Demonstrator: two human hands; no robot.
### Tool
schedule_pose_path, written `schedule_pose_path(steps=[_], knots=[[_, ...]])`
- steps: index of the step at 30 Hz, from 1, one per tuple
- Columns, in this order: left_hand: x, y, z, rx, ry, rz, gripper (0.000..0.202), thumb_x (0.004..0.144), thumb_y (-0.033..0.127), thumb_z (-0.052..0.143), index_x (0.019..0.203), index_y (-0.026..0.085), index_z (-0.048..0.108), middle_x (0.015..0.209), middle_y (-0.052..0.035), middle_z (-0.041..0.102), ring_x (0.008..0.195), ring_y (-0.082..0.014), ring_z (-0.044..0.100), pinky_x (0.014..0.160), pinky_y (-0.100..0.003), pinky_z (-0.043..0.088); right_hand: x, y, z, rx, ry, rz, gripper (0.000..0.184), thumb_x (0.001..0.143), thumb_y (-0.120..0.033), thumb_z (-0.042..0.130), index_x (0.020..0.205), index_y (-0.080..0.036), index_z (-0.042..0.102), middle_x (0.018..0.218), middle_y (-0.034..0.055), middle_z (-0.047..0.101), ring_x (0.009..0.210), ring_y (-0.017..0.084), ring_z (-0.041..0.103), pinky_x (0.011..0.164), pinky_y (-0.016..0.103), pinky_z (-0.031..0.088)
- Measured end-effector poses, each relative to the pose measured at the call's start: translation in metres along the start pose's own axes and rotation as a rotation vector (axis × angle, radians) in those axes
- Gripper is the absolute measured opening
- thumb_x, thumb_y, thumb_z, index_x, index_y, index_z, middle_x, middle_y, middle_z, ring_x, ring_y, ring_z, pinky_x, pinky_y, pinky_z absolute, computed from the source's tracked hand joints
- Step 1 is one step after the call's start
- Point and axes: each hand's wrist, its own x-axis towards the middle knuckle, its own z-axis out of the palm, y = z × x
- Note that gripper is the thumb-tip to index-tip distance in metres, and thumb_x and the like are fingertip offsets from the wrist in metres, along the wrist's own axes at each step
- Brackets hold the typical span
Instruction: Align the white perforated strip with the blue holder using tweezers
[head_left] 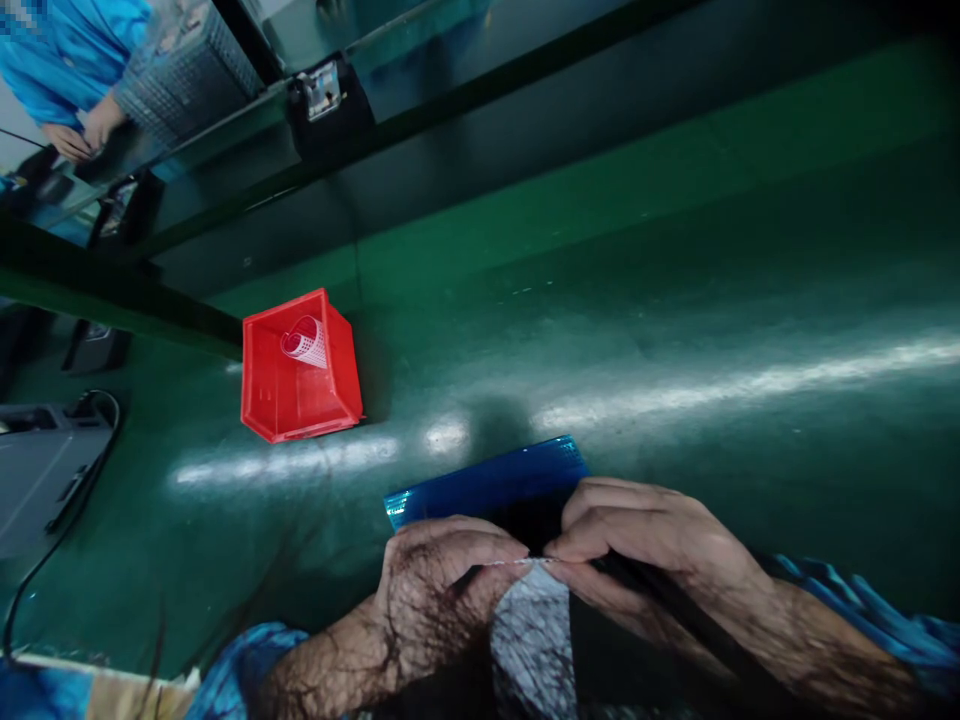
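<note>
My left hand (pixel 439 600) and my right hand (pixel 645 535) meet at the lower middle, fingertips pinching the thin top edge of a silvery patterned film sheet (pixel 532 645). A stiff blue translucent plastic sheet (pixel 487 482) sticks out beyond my fingers, and a dark sheet (pixel 532 522) shows between it and my hands. How these layers join is hidden. Up and left of my hands, a red plastic bin (pixel 289 395) sits on the green workbench (pixel 637 330), holding a curled white and red perforated sheet (pixel 306 342).
At the top left, a person in a blue sleeve (pixel 60 75) works with both hands beside a grey mesh crate (pixel 187 75). A grey device (pixel 49 465) with a black cable (pixel 67 520) sits at the left. A dark green rail (pixel 112 285) runs along the bench's far edge.
</note>
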Motion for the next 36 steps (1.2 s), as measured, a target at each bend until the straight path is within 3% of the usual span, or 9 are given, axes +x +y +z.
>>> schedule_pose_path(steps=[15, 23, 28, 31, 36], knots=[[-0.0045, 0.0007, -0.0062, -0.068, -0.104, -0.025, 0.020, 0.077, 0.009, 0.065, 0.091, 0.023, 0.064, 0.084, 0.0049, 0.070, 0.073, -0.0056, 0.066, 0.072, -0.007, 0.049, 0.0043, -0.0029, -0.0020, -0.029, -0.041, -0.089, 0.013, 0.104, -0.011, 0.066, 0.108, -0.021, 0.074, 0.087, 0.0002, 0.073, 0.075, 0.013, 0.068, 0.066, 0.025, 0.057], [-0.0034, -0.0005, 0.0015, -0.045, -0.019, -0.058, 0.018, 0.075, 0.011, 0.068, 0.085, 0.026, 0.064, 0.076, 0.0082, 0.071, 0.064, -0.0043, 0.067, 0.064, -0.007, 0.052, 0.0020, -0.0032, -0.0012, -0.115, -0.036, -0.110, 0.017, 0.106, -0.010, 0.062, 0.104, -0.023, 0.073, 0.083, 0.0010, 0.073, 0.068, 0.015, 0.067, 0.058, 0.028, 0.055], [-0.0040, 0.0014, 0.0008, 0.027, 0.060, -0.055, 0.039, 0.070, 0.014, 0.074, 0.103, 0.029, 0.059, 0.080, 0.0098, 0.072, 0.065, -0.0061, 0.069, 0.068, -0.008, 0.053, 0.0018, -0.0009, -0.0022, -0.029, 0.010, -0.087, 0.019, 0.100, -0.007, 0.065, 0.104, -0.024, 0.073, 0.083, 0.0001, 0.074, 0.068, 0.014, 0.069, 0.058, 0.026, 0.057], [-0.0016, 0.0015, -0.0007, 0.054, 0.053, -0.009, 0.030, 0.073, 0.011, 0.070, 0.097, 0.028, 0.063, 0.085, 0.0083, 0.072, 0.071, -0.0062, 0.070, 0.073, -0.008, 0.051, 0.0027, 0.0011, -0.0045, -0.015, 0.033, -0.062, 0.022, 0.097, -0.006, 0.066, 0.104, -0.025, 0.072, 0.084, -0.0015, 0.073, 0.068, 0.013, 0.071, 0.061, 0.025, 0.059], [0.0035, -0.0005, -0.0024, 0.008, 0.026, 0.011, 0.013, 0.076, 0.012, 0.067, 0.084, 0.022, 0.067, 0.077, 0.0049, 0.074, 0.067, -0.0064, 0.070, 0.068, -0.008, 0.052, 0.0035, 0.0020, -0.0060, -0.009, 0.025, -0.059, 0.020, 0.099, -0.007, 0.066, 0.102, -0.026, 0.072, 0.084, -0.0025, 0.073, 0.068, 0.012, 0.071, 0.060, 0.023, 0.058]])
